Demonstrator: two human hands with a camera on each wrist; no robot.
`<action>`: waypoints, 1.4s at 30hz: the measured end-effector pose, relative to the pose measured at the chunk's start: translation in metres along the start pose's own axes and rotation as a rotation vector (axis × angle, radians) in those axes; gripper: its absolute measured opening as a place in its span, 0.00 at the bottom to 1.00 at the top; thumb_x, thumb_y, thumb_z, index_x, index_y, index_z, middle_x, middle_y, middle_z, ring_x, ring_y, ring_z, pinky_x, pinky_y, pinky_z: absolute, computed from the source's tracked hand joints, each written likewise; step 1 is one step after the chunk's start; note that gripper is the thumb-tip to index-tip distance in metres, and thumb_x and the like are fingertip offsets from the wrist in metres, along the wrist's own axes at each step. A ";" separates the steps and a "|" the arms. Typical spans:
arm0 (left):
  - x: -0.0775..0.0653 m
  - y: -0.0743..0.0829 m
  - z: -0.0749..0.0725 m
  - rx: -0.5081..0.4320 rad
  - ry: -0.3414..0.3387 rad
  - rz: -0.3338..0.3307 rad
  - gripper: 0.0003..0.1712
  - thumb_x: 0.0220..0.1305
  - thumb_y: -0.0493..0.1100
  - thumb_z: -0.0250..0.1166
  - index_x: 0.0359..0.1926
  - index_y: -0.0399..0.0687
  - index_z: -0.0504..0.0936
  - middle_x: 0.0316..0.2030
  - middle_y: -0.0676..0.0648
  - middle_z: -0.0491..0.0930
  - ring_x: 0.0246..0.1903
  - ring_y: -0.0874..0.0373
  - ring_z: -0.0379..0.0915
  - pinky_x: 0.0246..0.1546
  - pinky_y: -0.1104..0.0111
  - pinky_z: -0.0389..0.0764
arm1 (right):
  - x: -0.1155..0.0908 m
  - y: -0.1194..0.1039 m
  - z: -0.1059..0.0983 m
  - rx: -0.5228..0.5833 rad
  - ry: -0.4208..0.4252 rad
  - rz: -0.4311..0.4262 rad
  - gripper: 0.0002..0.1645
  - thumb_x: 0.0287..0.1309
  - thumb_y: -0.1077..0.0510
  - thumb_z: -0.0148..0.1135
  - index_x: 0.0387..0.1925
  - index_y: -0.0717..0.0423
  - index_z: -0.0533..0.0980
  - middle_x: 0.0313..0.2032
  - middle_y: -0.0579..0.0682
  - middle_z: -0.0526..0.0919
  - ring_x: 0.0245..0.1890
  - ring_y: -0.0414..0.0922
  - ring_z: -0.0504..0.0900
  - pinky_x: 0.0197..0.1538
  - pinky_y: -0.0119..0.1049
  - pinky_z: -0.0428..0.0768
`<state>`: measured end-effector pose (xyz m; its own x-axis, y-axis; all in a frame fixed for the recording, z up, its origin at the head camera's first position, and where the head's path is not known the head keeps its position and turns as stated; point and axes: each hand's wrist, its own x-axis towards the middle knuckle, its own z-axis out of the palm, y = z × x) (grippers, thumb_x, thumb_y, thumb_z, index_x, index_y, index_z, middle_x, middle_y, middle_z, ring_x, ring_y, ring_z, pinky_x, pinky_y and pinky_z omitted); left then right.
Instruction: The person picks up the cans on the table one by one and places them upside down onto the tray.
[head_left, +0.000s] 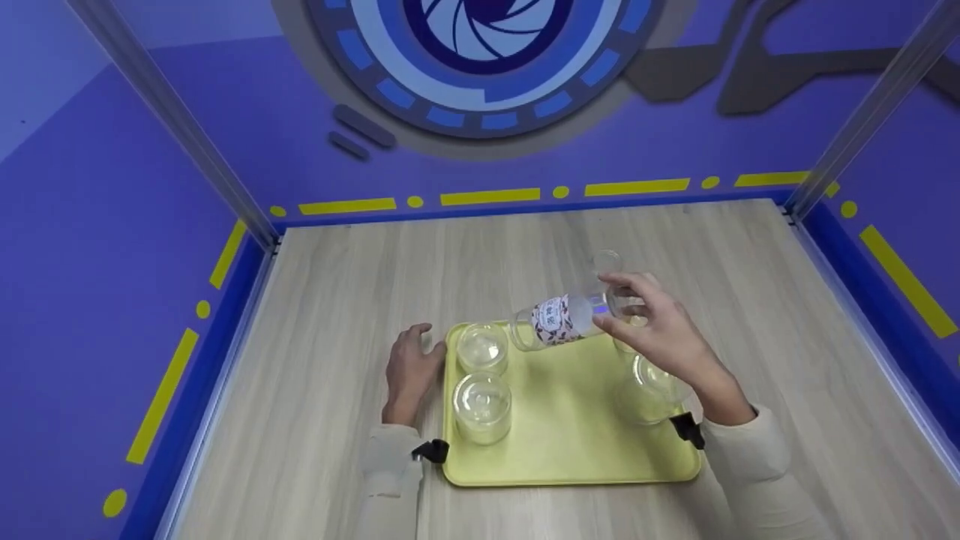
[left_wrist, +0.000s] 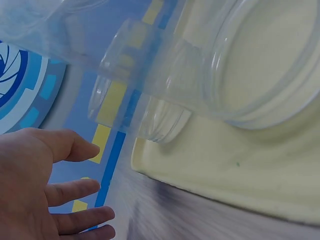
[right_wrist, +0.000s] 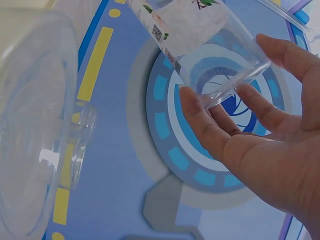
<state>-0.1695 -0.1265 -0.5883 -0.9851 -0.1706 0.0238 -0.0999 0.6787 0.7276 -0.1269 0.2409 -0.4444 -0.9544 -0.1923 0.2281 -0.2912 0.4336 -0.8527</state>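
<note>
My right hand (head_left: 664,334) grips a clear plastic jar (head_left: 555,322) with a printed floral label. The jar lies tilted nearly sideways above the back of a yellow tray (head_left: 566,439), its mouth end toward the left. In the right wrist view, thumb and fingers are round the jar's base (right_wrist: 230,82). My left hand (head_left: 411,367) is beside the tray's left edge, fingers extended and holding nothing; whether it touches the rim I cannot tell. Nearest to it on the tray stand two clear jars, a rear one (head_left: 482,346) and a front one (head_left: 482,409).
On the tray's right side stands another clear jar (head_left: 651,394), with one more (head_left: 626,341) partly hidden behind my right hand. A small clear round object (head_left: 607,261) is on the wooden table (head_left: 360,277) behind the tray. Blue patterned walls (head_left: 225,142) surround the table.
</note>
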 end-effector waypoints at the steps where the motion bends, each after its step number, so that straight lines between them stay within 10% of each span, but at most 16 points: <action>1: 0.000 -0.001 0.000 0.007 0.000 0.003 0.27 0.67 0.47 0.69 0.63 0.39 0.83 0.60 0.36 0.81 0.62 0.38 0.76 0.60 0.45 0.76 | 0.000 -0.001 0.001 -0.012 -0.005 -0.009 0.34 0.63 0.65 0.76 0.69 0.62 0.75 0.59 0.60 0.77 0.60 0.53 0.77 0.62 0.50 0.80; 42: -0.009 -0.011 0.009 0.230 -0.023 0.238 0.16 0.64 0.41 0.70 0.49 0.36 0.90 0.59 0.32 0.81 0.56 0.34 0.78 0.55 0.44 0.80 | -0.009 -0.026 0.015 -0.398 -0.219 -0.178 0.30 0.58 0.63 0.78 0.62 0.60 0.80 0.53 0.58 0.77 0.53 0.57 0.79 0.56 0.55 0.80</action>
<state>-0.1607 -0.1257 -0.6030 -0.9872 0.0268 0.1569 0.1071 0.8415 0.5296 -0.1101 0.2180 -0.4315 -0.8641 -0.4558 0.2136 -0.4914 0.6722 -0.5537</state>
